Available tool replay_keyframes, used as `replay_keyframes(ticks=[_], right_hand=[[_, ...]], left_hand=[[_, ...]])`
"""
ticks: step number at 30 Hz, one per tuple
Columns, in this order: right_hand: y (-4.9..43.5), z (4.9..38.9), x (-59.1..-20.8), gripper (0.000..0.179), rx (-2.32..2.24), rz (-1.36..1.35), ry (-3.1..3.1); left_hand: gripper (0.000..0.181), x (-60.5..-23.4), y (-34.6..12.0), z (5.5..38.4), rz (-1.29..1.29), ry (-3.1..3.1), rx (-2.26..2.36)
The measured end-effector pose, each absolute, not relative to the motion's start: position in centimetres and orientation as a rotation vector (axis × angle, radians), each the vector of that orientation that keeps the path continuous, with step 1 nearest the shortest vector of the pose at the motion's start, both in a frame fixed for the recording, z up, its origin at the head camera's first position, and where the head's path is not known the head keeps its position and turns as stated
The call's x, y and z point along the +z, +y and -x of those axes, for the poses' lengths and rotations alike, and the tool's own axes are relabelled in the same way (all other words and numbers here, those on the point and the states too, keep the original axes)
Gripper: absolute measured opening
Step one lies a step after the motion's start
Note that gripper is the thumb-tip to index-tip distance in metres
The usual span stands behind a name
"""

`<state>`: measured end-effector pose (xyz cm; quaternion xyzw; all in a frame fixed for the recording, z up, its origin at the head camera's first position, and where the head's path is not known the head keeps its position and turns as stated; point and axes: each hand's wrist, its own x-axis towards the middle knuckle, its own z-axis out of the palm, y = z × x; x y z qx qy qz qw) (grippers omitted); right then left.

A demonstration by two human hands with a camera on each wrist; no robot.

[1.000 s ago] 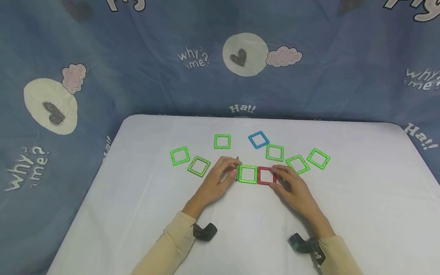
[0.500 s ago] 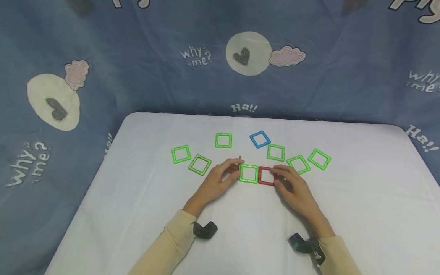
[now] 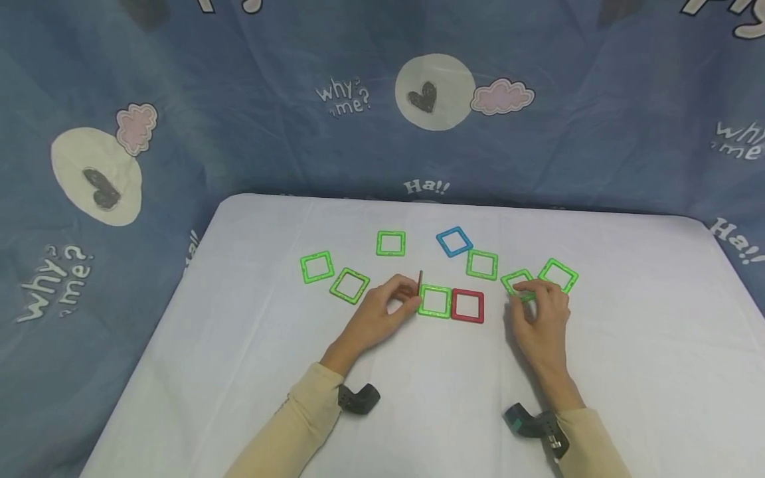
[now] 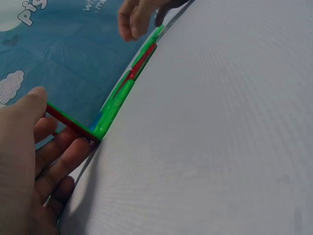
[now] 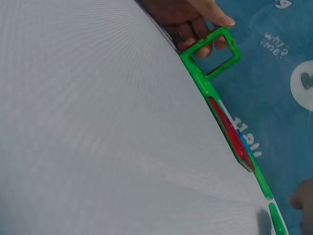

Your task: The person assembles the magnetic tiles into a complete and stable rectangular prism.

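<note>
My left hand (image 3: pixel 379 312) pinches an upright square magnetic tile (image 5: pixel 235 51), green on one side with a dark red edge (image 4: pixel 68 120) showing in the left wrist view. It stands along the left side of a flat green tile (image 3: pixel 435 315). A flat red tile (image 3: pixel 468 319) lies against that one's right side. Farther right, my right hand (image 3: pixel 540 322) reaches over another green tile (image 3: pixel 514 274), its fingers bent and covering part of that tile in the head view. From the right wrist, a gap shows between the fingertip and the tiles below.
Several loose square tiles lie round the back: a blue tile (image 3: pixel 461 251) almost at the corner of a green tile, a far-right green tile (image 3: pixel 564 266), and others at left. The white table (image 3: pixel 239 372) ends at a patterned blue cloth (image 3: pixel 269 133).
My right hand has let go of the red tile and moved right to the green tile there. The left hand still holds the upright tile in place.
</note>
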<state>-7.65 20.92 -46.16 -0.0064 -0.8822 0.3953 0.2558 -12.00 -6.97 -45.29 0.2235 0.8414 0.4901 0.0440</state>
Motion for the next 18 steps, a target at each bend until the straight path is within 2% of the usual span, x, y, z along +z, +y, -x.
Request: replay_keyframes(ticks=[9, 18], right_hand=[[20.99, 7.64, -46.38, 0.030, 0.964, 0.111, -2.528], [20.77, 7.53, -46.38, 0.026, 0.928, 0.124, -2.565]], left_hand=[[0.025, -45.36, -7.00, 12.02, -0.693, 2.620, 1.431], [0.023, -45.42, -6.98, 12.05, -0.713, 2.615, 1.429]])
